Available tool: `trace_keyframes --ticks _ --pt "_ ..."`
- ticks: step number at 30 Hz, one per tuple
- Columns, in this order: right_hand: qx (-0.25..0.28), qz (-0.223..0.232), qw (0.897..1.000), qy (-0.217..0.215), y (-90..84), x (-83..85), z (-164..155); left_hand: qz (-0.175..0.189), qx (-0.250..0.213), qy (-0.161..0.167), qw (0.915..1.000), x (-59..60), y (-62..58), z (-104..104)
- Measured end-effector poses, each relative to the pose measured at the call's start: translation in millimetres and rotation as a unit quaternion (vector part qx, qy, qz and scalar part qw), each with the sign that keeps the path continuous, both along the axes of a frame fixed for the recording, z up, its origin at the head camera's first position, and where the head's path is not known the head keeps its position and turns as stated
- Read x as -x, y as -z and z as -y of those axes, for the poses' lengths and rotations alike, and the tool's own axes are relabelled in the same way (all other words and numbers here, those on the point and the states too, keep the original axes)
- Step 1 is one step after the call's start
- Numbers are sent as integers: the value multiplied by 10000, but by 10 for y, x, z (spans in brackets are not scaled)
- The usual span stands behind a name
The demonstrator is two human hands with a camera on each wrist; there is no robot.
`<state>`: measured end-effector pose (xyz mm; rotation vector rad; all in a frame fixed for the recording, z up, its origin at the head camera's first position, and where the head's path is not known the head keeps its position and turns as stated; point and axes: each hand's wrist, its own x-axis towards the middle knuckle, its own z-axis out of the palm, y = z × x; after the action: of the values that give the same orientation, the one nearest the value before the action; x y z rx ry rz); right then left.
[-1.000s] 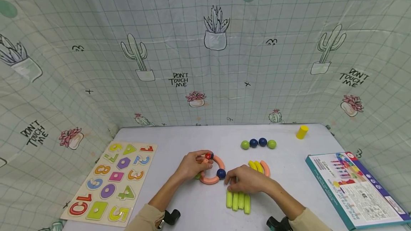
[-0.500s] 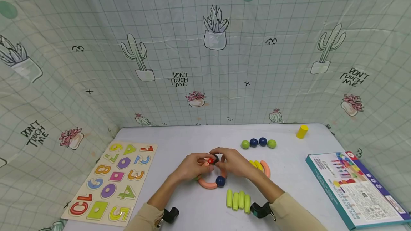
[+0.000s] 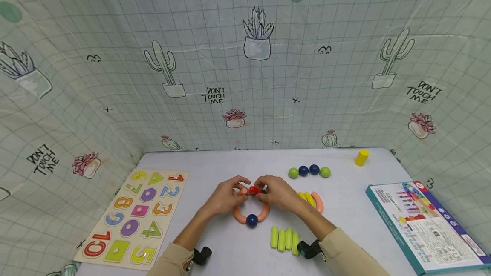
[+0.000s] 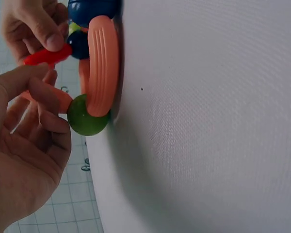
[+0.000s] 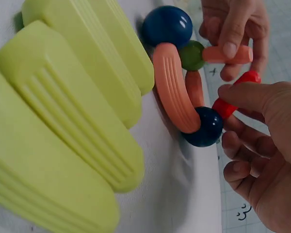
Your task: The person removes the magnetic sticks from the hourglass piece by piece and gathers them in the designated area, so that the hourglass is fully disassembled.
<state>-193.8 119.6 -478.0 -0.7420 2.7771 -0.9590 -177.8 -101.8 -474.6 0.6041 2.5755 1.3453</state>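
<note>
Curved salmon pieces (image 3: 239, 216) and balls form a part ring on the table, with a dark blue ball (image 3: 252, 221) at its near side. My left hand (image 3: 225, 196) pinches a salmon rod (image 5: 243, 55), which stands up from a green ball (image 4: 86, 116). Between the thumb and fingers of my right hand (image 3: 279, 192) is a red rod (image 3: 254, 190); it rises from a second blue ball (image 5: 203, 127). The free ends of the two rods are close to each other. Fingers partly hide both rods in the head view.
Several light green sticks (image 3: 281, 240) lie in front. Behind the right hand are yellow curved pieces (image 3: 307, 197) and a salmon arc (image 3: 317, 202). Farther back sit a row of balls (image 3: 303, 171) and a yellow cylinder (image 3: 362, 157). A number board (image 3: 130, 212) lies left, a box (image 3: 426, 229) right.
My right hand has moved from beside the light green sticks to the ring's far side and grips the red rod. The ring has turned, bringing one blue ball to the near middle.
</note>
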Motion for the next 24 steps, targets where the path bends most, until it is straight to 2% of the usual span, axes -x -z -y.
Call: trace_keyframes --ticks 5,10,17,24 --pt "78 -17 10000 31 14 -4 -54 -63 112 -432 9990 15 39 33" --pt "112 -46 9999 31 11 -2 -97 -147 310 -654 9973 35 68 39" --pt "-34 -258 9997 -40 19 5 -88 -144 342 -740 9966 42 62 6" --pt "-515 -943 9938 -279 21 -43 -41 -98 309 -763 9966 39 61 -2"
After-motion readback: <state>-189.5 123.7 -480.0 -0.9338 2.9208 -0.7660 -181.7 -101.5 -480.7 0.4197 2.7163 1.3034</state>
